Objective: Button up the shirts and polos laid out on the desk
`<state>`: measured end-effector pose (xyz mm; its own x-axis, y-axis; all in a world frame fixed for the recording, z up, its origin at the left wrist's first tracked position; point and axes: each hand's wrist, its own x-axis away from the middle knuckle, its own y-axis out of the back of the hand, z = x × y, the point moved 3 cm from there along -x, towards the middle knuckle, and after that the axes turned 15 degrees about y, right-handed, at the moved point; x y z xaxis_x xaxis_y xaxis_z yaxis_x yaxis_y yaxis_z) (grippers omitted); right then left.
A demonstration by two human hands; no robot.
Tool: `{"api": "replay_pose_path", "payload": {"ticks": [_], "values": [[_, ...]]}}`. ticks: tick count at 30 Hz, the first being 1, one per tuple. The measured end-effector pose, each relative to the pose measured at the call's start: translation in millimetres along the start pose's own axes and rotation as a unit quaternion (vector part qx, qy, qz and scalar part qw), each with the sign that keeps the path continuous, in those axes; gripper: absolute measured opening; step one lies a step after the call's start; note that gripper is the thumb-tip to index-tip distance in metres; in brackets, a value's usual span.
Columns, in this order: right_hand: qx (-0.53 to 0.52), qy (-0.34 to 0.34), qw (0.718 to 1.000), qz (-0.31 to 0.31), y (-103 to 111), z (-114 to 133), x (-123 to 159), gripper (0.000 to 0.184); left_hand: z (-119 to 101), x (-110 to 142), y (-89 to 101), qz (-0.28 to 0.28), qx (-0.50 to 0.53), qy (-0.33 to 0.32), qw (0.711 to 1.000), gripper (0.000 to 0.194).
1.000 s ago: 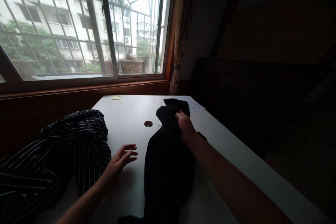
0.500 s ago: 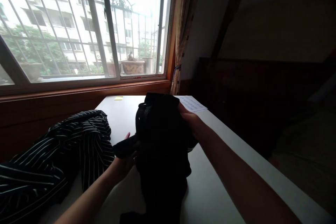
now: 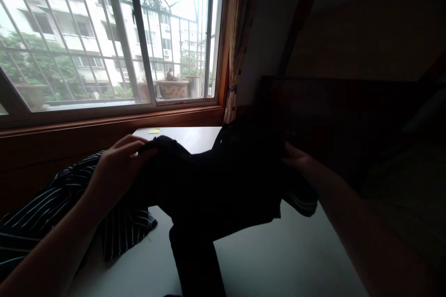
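Note:
A black garment [image 3: 209, 185] is stretched between my two hands above the white table [image 3: 265, 255]. It is too dark to tell its exact kind; one long part hangs down toward me, and white stripes edge a part near the right. My left hand [image 3: 121, 153] pinches its upper left corner, fingers closed on the cloth. On the other side, my right hand [image 3: 296, 155] grips the garment, its fingers partly hidden behind the fabric. A black garment with white stripes [image 3: 128, 232] lies crumpled on the left, partly behind my left forearm.
A yellow sticky note [image 3: 154, 131] lies near the table's far edge. Behind the table are a barred window [image 3: 167, 46] and a tied curtain [image 3: 235, 65]. Dark furniture [image 3: 331, 116] stands on the right.
My hands have moved apart, the left up and leftward, the right to the right. The bunched black garment has been spread wide between them.

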<state>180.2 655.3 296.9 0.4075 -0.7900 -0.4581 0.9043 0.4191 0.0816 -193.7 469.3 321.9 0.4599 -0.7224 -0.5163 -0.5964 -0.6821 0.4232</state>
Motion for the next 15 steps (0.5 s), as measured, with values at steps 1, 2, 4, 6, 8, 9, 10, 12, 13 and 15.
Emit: {"api": "replay_pose_path", "payload": {"ticks": [1,2,4,6,8,9,10,12,13,15], "values": [[0.029,0.005,1.000,0.011,6,-4,-11,0.055,-8,-13,0.4,-0.032,-0.016,0.004,0.999,0.033],[0.066,0.021,0.998,0.011,11,-9,-24,0.054,-12,-27,-4.5,-0.045,-0.027,0.021,0.998,0.035],[0.148,0.100,0.984,-0.025,18,-17,-51,0.055,-11,-52,-26.5,-0.042,-0.035,0.035,0.998,0.036],[0.243,0.179,0.952,-0.053,20,-28,-70,0.065,1,-68,-57.4,-0.007,-0.044,-0.004,0.999,0.035],[0.332,0.200,0.921,-0.043,20,-46,-78,0.064,26,-69,-87.3,0.045,-0.084,-0.020,0.995,0.045],[0.373,0.190,0.908,-0.025,21,-57,-77,0.059,40,-64,-99.2,0.074,-0.093,-0.016,0.993,0.048],[0.409,0.169,0.897,-0.006,22,-69,-74,0.053,54,-55,-108.8,0.107,-0.097,-0.017,0.989,0.049],[0.469,0.107,0.877,0.019,28,-91,-62,0.039,76,-28,-120.9,0.170,-0.098,-0.030,0.980,0.043],[0.493,0.079,0.866,0.016,31,-101,-53,0.035,84,-12,-124.3,0.205,-0.099,-0.032,0.973,0.038],[0.520,0.056,0.852,0.023,29,-113,-34,0.026,93,23,-127.5,0.276,-0.102,-0.031,0.955,0.034]]}}
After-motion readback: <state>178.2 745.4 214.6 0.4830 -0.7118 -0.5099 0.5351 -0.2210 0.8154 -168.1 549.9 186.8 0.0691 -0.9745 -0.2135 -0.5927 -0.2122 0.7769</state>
